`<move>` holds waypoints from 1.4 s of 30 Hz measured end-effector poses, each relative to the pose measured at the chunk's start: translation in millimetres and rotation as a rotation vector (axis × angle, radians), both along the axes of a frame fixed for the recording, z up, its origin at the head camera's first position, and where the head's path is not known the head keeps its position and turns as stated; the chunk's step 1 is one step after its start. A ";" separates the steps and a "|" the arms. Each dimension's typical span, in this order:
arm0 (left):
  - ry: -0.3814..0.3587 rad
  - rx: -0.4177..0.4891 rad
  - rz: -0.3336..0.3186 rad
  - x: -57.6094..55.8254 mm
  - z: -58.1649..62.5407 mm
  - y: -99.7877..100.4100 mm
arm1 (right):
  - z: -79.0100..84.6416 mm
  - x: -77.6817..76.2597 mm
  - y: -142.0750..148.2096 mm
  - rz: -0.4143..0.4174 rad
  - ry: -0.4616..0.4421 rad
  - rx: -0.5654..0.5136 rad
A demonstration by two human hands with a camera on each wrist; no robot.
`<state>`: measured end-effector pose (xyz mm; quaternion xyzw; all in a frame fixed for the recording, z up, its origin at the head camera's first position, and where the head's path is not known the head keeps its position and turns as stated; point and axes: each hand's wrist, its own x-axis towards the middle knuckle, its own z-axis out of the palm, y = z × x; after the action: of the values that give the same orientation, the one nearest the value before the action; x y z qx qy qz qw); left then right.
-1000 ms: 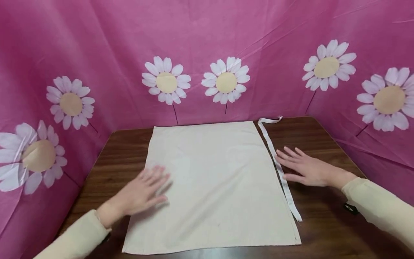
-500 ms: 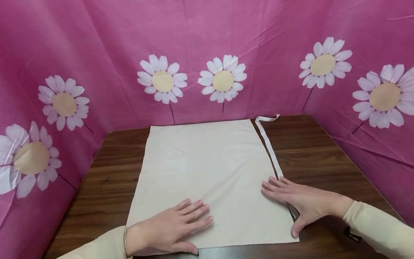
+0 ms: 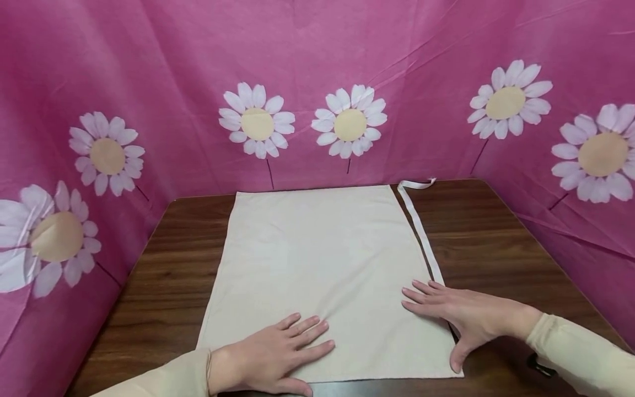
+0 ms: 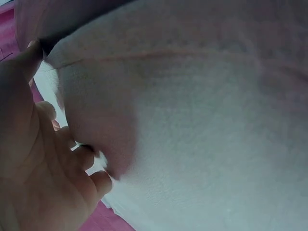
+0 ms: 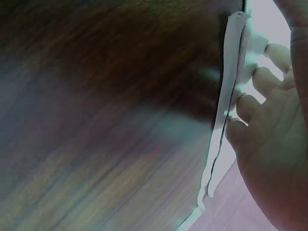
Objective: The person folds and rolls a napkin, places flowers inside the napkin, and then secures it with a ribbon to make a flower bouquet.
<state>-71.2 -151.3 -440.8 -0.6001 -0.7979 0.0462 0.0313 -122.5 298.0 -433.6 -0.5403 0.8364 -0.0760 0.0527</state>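
A cream rectangular cloth (image 3: 307, 253) lies spread flat, with a few faint creases. My left hand (image 3: 275, 353), fingers straight and spread, rests on its near edge left of the middle, the thumb by the hem. On its right edge, near the front corner, rests my right hand (image 3: 458, 314), fingers extended over the cloth and thumb at the corner. A narrow white strap (image 3: 419, 226) runs along the cloth's right side, its far end bent to the right; the right hand covers its nearer part. In the right wrist view the strap (image 5: 231, 62) passes beside the fingertips.
The dark wooden table (image 3: 496, 242) shows on both sides of the cloth. A pink curtain (image 3: 307, 44) printed with white daisies closes off the back and both sides. A small black object (image 3: 541, 365) sits under the right sleeve.
Both hands have come toward the near edge: the left moved forward-down and right along the cloth, the right came from beside the strap onto the cloth's edge. In the last half second they barely moved.
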 end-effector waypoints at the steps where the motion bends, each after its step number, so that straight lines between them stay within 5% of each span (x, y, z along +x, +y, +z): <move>1: -0.010 -0.004 0.007 0.6 -0.2 -0.2 | 0.7 0.4 0.5 -0.003 -0.006 0.006; 13: -0.071 -0.025 0.071 2.4 2.5 -1.0 | 8.2 0.4 1.0 -0.035 -0.061 0.038; 27: -0.040 -0.036 0.087 2.7 -1.2 -2.9 | 0.8 -5.1 -1.1 -0.014 0.029 -0.054; 42: 0.022 -0.047 0.087 3.3 -0.5 -2.2 | 10.3 -22.5 -8.6 -0.032 -0.011 -0.091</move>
<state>-67.9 -153.5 -441.3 -0.5650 -0.8215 0.0728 0.0240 -145.0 289.4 -423.3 -0.5283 0.8402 -0.1179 0.0314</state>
